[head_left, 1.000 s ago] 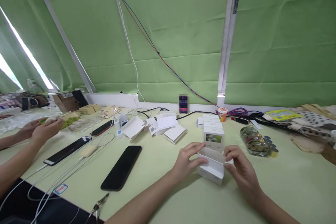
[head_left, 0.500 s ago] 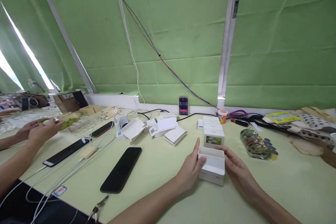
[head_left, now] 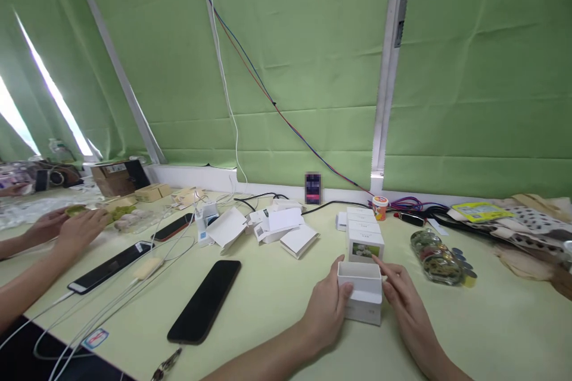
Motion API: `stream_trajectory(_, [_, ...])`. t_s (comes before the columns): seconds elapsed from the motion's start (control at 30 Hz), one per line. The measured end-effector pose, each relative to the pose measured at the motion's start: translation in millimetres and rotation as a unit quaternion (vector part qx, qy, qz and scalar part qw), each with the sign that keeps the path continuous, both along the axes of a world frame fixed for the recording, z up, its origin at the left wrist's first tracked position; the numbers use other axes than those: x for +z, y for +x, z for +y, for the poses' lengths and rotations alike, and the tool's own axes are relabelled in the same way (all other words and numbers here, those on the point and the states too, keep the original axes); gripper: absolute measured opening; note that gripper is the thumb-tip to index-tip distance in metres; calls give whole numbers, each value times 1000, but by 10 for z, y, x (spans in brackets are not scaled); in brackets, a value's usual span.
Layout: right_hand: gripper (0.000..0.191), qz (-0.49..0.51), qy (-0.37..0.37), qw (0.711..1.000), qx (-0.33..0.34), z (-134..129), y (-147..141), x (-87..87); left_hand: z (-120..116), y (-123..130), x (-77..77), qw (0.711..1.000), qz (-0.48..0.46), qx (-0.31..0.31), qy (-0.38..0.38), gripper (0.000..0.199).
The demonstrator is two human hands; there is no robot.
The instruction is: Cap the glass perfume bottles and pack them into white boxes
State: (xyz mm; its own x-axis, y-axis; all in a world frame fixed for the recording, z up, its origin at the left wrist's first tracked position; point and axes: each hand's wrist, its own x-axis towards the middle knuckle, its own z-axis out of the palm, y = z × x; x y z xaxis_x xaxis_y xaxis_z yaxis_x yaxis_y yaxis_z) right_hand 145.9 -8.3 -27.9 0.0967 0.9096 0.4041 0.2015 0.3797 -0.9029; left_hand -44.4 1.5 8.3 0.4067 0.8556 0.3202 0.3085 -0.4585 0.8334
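A small white carton [head_left: 363, 311] stands on the table in front of me, its top open and a flap folded out towards me. My left hand [head_left: 325, 309] grips its left side, thumb over the flap. Beside the right wall is my right hand [head_left: 409, 309], fingers stretched out, the index fingertip at the back right corner. Right behind the carton runs a row of similar white boxes [head_left: 365, 237], the front one printed with a plant picture. To the right lie several clear jars with dried contents [head_left: 435, 259] and flat lids beside them.
Flattened white cartons [head_left: 279, 223] lie left of centre. A black phone [head_left: 205, 300] and charging cables are nearer on the left. Another person's hands [head_left: 78, 229] work at the far left. An orange cup [head_left: 379, 208] and a yellow packet [head_left: 480, 211] stand at the back.
The carton's flap has tipped further outward and down. My right fingers have straightened and shifted along the right wall. The view has tilted up slightly.
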Motion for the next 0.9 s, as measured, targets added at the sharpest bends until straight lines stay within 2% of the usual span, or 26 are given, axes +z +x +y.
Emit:
stream_trajectory(0.1, [45,-76,56,995,-26,-26,-21,-76,-8,4,0,999,27,10,26,46])
stream_trajectory(0.23, [48,-146,88,985,-10,-90,-35,-146,6,7,-11,996,67,21,50,41])
stream_trajectory(0.4, [57,-206,141,968,-5,-132,-44,-118,20,9,-46,992,100,36,70,40])
stream_trajectory(0.6, [61,-196,91,976,-12,-105,-110,-91,11,13,-50,990,109,31,78,37])
stream_trajectory(0.77, [58,-165,40,985,-22,-15,-97,-226,45,12,-85,992,94,28,79,37])
stream_trajectory(0.9, [54,-165,57,984,-31,32,-63,-307,61,10,-140,992,100,43,69,35])
